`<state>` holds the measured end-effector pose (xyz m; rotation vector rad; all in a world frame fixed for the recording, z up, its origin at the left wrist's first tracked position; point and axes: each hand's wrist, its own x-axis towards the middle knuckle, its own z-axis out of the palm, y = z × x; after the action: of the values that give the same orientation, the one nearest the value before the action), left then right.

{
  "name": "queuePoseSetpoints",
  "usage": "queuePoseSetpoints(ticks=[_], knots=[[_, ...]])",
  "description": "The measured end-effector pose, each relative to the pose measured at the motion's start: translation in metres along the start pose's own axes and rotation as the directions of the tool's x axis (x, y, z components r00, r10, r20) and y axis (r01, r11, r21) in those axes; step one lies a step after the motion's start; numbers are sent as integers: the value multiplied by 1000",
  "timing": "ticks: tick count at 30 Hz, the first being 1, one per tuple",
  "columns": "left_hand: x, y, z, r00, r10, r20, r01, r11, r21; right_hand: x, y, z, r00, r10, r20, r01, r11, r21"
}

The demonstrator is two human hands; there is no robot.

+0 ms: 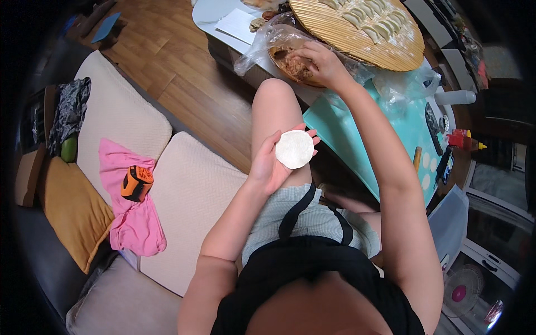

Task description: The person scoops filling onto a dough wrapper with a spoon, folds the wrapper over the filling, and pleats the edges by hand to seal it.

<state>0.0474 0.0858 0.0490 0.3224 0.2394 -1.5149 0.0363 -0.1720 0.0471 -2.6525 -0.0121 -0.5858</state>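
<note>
A round white dumpling wrapper (294,149) lies flat on the upturned palm of my left hand (267,168), above my thigh. The fingertips show past its right edge. My right hand (324,66) reaches over a bowl of minced filling (295,68) at the table's near edge. Its fingers are bent and pressed together at the filling; whatever they grip is hidden. Clear plastic wrap (268,39) hangs round the bowl. Just behind it, a round slatted tray (312,22) carries several folded dumplings (385,27).
A turquoise mat (357,145) to the right holds several wrappers (426,181) and a wooden rolling pin (417,158). A plastic bottle (455,97) and a red sauce bottle (460,138) stand beyond. On the sofa at left, an orange-black device (137,183) rests on pink cloth (134,226).
</note>
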Motion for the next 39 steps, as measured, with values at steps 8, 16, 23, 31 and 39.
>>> queuePoseSetpoints(ticks=[8,16,23,31,39], knots=[[3,-2,3,999,-11,47,9,1000,28,-48,-23,-19,993,75,92,-81,995,65],[6,-6,0,1000,-16,-2,16,1000,22,-37,-13,-23,976,185,-113,-171,977,125],[1,-1,11,999,4,-50,-1,998,61,7,16,-5,971,182,-153,-178,983,37],[2,-3,7,998,21,-56,-16,996,92,-22,-2,-8,991,135,21,-137,976,172],[7,-7,9,1000,-12,6,12,998,68,-24,-4,-23,977,199,-75,-185,969,161]])
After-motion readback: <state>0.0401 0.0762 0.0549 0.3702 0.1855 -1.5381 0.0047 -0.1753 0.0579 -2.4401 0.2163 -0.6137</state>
